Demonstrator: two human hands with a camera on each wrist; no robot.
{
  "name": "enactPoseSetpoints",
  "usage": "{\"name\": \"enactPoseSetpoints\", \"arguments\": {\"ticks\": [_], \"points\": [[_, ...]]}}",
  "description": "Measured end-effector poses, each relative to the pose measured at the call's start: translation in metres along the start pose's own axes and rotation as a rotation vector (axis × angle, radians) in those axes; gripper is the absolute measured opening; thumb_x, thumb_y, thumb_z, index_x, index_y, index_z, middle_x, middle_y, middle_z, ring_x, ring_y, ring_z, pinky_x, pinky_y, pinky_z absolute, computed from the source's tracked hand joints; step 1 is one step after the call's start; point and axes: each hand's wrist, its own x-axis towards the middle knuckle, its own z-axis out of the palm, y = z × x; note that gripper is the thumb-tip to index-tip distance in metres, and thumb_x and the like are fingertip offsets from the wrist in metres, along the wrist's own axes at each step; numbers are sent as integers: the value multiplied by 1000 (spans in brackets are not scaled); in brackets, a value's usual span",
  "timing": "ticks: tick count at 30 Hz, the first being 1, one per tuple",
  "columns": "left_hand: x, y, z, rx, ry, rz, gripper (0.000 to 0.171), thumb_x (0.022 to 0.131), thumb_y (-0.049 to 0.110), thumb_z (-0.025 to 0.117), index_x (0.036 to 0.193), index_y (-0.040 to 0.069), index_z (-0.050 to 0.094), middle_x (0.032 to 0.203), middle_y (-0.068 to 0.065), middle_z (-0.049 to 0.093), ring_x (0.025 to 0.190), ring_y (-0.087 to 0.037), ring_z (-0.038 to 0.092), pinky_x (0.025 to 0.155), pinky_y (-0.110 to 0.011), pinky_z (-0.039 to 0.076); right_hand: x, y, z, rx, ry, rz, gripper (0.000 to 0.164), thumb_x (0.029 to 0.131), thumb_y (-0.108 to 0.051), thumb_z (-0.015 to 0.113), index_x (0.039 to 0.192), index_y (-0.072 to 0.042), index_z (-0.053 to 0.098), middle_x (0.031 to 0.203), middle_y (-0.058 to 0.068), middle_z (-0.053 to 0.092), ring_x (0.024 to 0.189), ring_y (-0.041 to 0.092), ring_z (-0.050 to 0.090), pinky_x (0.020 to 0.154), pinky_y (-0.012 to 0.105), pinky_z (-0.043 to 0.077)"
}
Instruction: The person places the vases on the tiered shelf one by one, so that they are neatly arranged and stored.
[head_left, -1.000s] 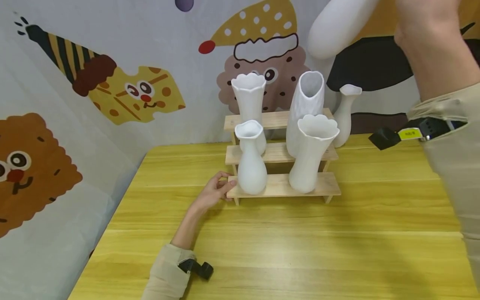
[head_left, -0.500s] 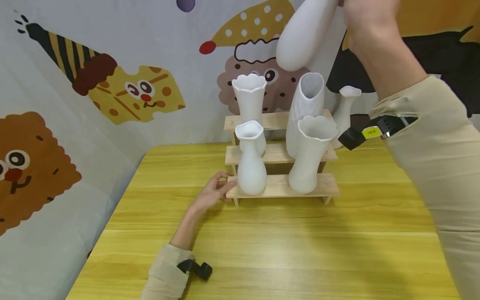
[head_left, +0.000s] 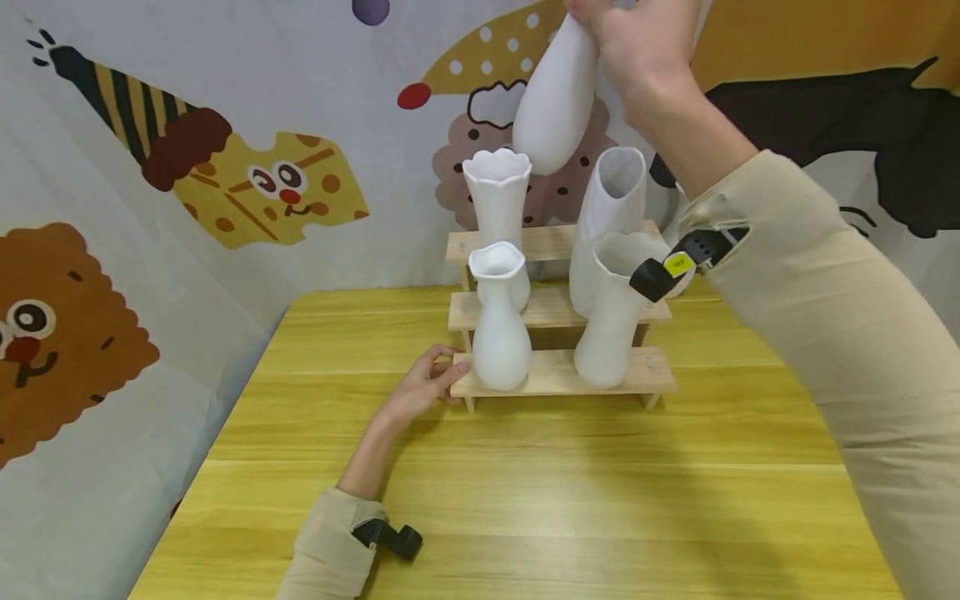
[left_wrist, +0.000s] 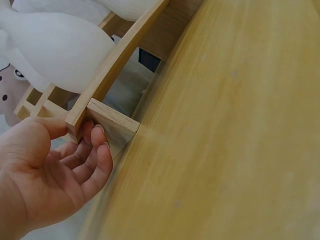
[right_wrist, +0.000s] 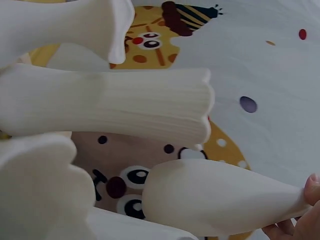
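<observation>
My right hand (head_left: pixel 648 50) grips a smooth white vase (head_left: pixel 558 100) by its narrow neck, rounded base downward, above the top step of a three-step wooden stand (head_left: pixel 555 371). The right wrist view shows the fingers (right_wrist: pixel 312 190) round that neck; the mouth is hidden. My left hand (head_left: pixel 423 387) pinches the left end of the lowest step, thumb on top and fingers curled beneath. On that step stand a slim-necked vase (head_left: pixel 502 346) and a wide scalloped vase (head_left: pixel 609 333). On the middle step are a fluted vase (head_left: pixel 497 196) and a textured, slant-mouthed vase (head_left: pixel 609 225).
Another white vase (head_left: pixel 681 279) stands on the table at the stand's right, mostly hidden by my right wrist strap (head_left: pixel 675 262). The yellow wood-grain table (head_left: pixel 480 500) ends against a wall (head_left: pixel 405 50) covered with cartoon prints close behind the stand.
My right hand has carried the held vase leftward and down, from above the stand's right side to over its middle, and the vase hangs more upright. My left hand has stayed in place.
</observation>
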Motion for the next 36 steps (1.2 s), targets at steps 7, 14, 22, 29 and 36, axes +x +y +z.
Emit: {"name": "enactPoseSetpoints", "arguments": {"ticks": [7, 14, 22, 29, 36], "points": [[2, -1, 1, 5, -3, 6, 42, 104, 27, 60, 135, 2, 45, 124, -23, 63, 67, -18, 51, 76, -38, 61, 1, 9, 13, -50, -69, 43, 54, 95, -24, 71, 144, -19, 49, 142, -2, 53, 128, 12, 53, 110, 25, 40], [2, 1, 3, 5, -6, 7, 42, 104, 26, 60, 135, 2, 45, 121, -22, 64, 67, -17, 50, 76, -39, 61, 4, 15, 21, -134, -117, 65, 49, 95, -22, 72, 141, -17, 54, 137, 1, 57, 125, 13, 55, 110, 27, 42], [1, 2, 3, -7, -3, -1, 43, 104, 28, 61, 135, 2, 46, 124, -23, 63, 67, -17, 48, 77, -40, 61, 2, 17, 31, -180, -162, 116, 51, 94, -24, 73, 140, -13, 55, 134, 4, 59, 123, 16, 56, 106, 27, 47], [1, 2, 2, -6, -10, 3, 44, 104, 28, 61, 135, 2, 45, 119, -21, 64, 66, -17, 49, 77, -39, 61, -1, 21, 38, -241, -207, 131, 52, 95, -26, 72, 141, -11, 53, 133, 5, 57, 122, 18, 56, 103, 28, 50], [0, 1, 2, -5, -6, 7, 43, 104, 27, 60, 135, 1, 45, 110, -17, 64, 65, -17, 47, 77, -40, 61, -4, 26, 44, -305, -243, 129, 50, 97, -26, 70, 140, -8, 51, 135, 7, 57, 120, 19, 57, 99, 28, 52]]}}
